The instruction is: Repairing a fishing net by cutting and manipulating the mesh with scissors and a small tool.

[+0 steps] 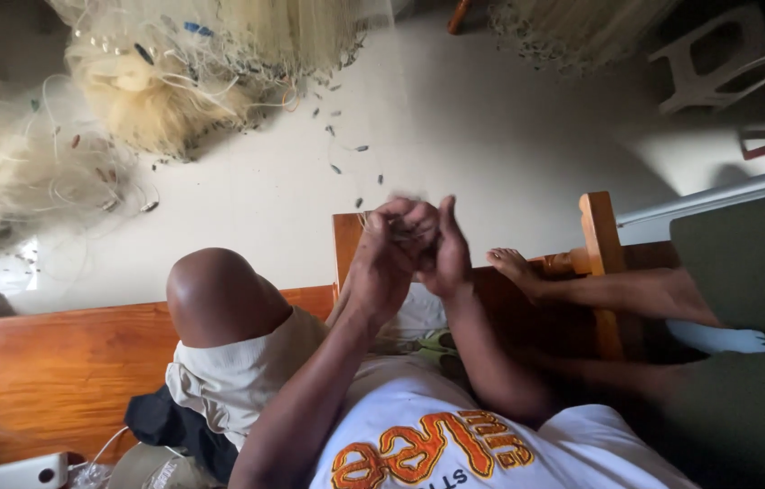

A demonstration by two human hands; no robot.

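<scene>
Pinching a blurred grey net piece (403,228), both hands' fingers (381,243) close together.

Netting (156,100) pale cream – bench (57,362) orange-brown wood – shirt (455,444) white, orange lettering.

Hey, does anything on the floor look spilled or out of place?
Yes: small dark weights lie scattered loose on the pale floor, trailing away from the heaped fishing net. Nothing looks broken.

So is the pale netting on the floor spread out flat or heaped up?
Heaped up. The netting lies in bunched, tangled mounds on the pale floor, with small dark weights scattered along its edge, beyond the hands.
</scene>
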